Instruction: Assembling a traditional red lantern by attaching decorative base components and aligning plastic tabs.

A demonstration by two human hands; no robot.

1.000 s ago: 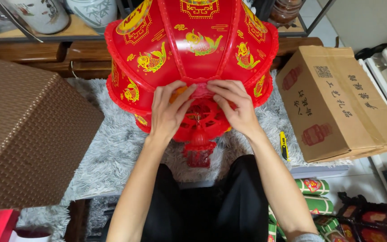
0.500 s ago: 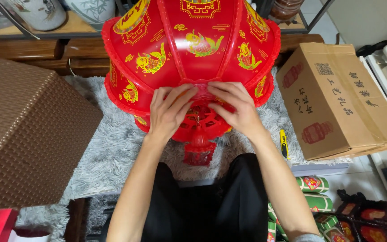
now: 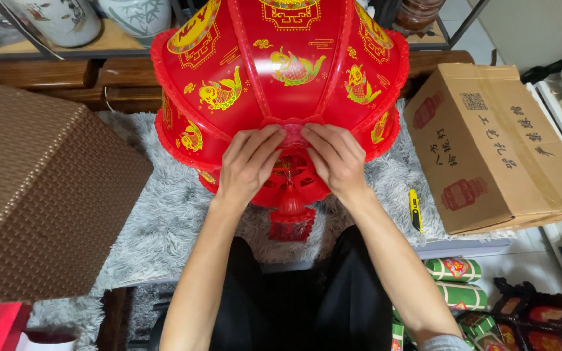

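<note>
Both hands press on the red lantern's (image 3: 281, 84) lower hub: left hand (image 3: 248, 162) and right hand (image 3: 336, 156) with fingers together, flat on the plastic. The lantern stands on a grey shaggy rug (image 3: 164, 221), hemmed between a brown woven box (image 3: 40, 188) and a cardboard carton (image 3: 495, 143); a yellow utility knife (image 3: 415, 209) lies near the carton.

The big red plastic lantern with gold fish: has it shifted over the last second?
Yes. The red plastic lantern has tipped up and away from the person, judged against the cardboard box, which stays put.
</note>
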